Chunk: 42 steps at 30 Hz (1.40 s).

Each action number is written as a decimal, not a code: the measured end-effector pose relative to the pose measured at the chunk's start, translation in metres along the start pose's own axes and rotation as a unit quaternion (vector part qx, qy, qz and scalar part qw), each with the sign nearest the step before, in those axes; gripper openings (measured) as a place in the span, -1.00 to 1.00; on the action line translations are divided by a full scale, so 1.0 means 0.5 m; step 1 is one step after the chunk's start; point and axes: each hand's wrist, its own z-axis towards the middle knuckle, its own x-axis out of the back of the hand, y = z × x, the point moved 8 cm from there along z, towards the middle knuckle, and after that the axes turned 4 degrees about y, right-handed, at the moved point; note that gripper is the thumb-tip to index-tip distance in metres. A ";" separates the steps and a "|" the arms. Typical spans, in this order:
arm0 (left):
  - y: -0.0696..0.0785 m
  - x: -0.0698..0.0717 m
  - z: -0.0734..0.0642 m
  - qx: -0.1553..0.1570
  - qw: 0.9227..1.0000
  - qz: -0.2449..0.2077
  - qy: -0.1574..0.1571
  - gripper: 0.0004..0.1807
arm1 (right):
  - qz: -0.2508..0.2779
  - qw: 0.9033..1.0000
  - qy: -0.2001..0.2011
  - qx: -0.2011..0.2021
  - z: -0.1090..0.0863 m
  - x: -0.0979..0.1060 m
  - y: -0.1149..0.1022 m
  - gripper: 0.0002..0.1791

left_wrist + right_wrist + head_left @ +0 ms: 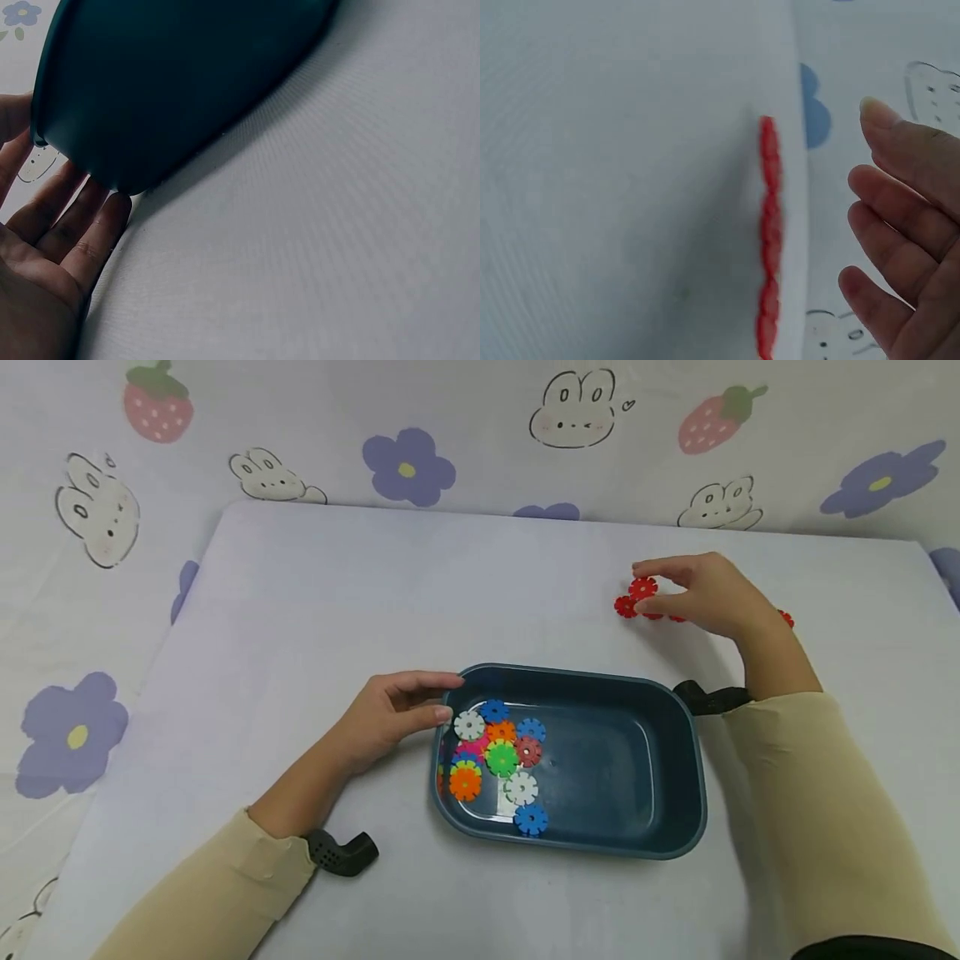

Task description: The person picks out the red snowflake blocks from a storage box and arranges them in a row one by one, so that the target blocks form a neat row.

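A dark blue-green plastic bin (600,852) sits on the white tabletop, with several toothed snowflake discs in its left half: a green disc (502,758), orange, white, blue and pink ones. At the bin's left end, my left hand (375,718) touches the rim and outer wall with nearly straight fingers, seen also under the bin wall in the left wrist view. My right hand (716,597) hovers over a group of red snowflake discs (626,607), thumb and index finger spread apart. In the right wrist view, the red discs (771,232) form a row, apart from the fingers.
Another red disc (786,619) shows beyond the right wrist. Black wrist devices (343,853) are worn at both cuffs. A cloth (465,410) printed with rabbits, flowers and strawberries lies behind the tabletop's back edge and along its left side.
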 end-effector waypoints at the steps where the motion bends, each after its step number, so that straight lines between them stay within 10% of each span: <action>1: -0.001 0.000 0.000 0.001 1.000 -0.001 -0.001 -0.61 | -0.008 1.000 -0.016 0.004 0.007 -0.012 -0.002 -0.35; 12: -0.002 0.002 -0.001 0.001 1.000 -0.002 -0.003 -0.61 | -0.068 0.993 -0.056 0.081 0.053 -0.070 -0.049 -0.40; 42: -0.003 0.001 0.001 -0.002 1.000 0.009 0.001 -0.60 | -0.057 0.996 -0.044 0.061 0.061 -0.074 -0.042 -0.53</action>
